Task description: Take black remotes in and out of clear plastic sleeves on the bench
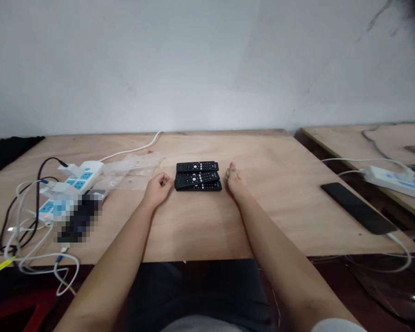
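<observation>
On the wooden desk (276, 230), the white power strip (96, 167) held plugs (67, 170) in some sockets, beside clear plastic (138, 167) that I couldn't tell was a bag or a sheet. A black phone (358, 208) lay to my right, and overlapping black remotes (198, 177) sat mid-desk between my separated, loosely fisted hands: the left hand (158, 189) just beside them, the right hand (235, 181) slightly off their other end.

Pale wooden tabletop (259, 150) lies open beyond the overlapping black plastic remotes (198, 178); a white-and-blue power strip (97, 167) obstructs the left.
</observation>
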Demonstrator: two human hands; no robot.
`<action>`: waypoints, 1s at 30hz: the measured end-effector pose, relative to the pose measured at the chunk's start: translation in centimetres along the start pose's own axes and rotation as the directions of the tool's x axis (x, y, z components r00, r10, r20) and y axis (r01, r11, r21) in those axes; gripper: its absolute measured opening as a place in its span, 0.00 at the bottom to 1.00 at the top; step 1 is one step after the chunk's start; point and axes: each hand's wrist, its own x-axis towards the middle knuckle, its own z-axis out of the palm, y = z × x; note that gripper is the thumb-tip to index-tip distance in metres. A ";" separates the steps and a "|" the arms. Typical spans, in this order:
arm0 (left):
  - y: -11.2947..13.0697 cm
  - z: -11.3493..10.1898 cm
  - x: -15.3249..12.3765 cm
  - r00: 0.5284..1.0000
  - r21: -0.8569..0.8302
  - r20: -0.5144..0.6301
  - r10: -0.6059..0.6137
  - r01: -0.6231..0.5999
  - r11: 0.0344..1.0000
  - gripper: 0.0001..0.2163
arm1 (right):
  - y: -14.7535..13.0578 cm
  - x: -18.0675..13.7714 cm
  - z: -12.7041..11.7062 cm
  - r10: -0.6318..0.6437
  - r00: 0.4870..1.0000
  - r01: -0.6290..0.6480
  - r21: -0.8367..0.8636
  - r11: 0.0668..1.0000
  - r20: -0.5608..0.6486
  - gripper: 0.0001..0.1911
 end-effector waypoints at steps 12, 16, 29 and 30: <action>-0.2 0.0 0.0 1.000 -0.009 0.011 0.009 -0.009 1.000 0.13 | 1.1 0.3 -0.2 0.020 0.998 -0.024 -0.059 0.998 -0.067 0.35; -0.1 0.0 0.0 1.000 0.002 0.003 0.009 -0.009 1.000 0.12 | 1.0 0.2 -0.3 0.086 0.989 -0.089 -0.025 0.996 -0.124 0.29; -0.2 0.0 0.0 1.000 -0.001 0.004 0.020 -0.020 1.000 0.12 | 0.2 0.0 -0.1 -0.150 0.988 0.138 -0.213 0.967 -0.041 0.20; -0.2 0.0 0.0 1.000 -0.001 0.005 0.024 -0.024 1.000 0.12 | 0.1 -0.1 0.0 -0.160 0.987 0.154 -0.237 0.959 -0.004 0.18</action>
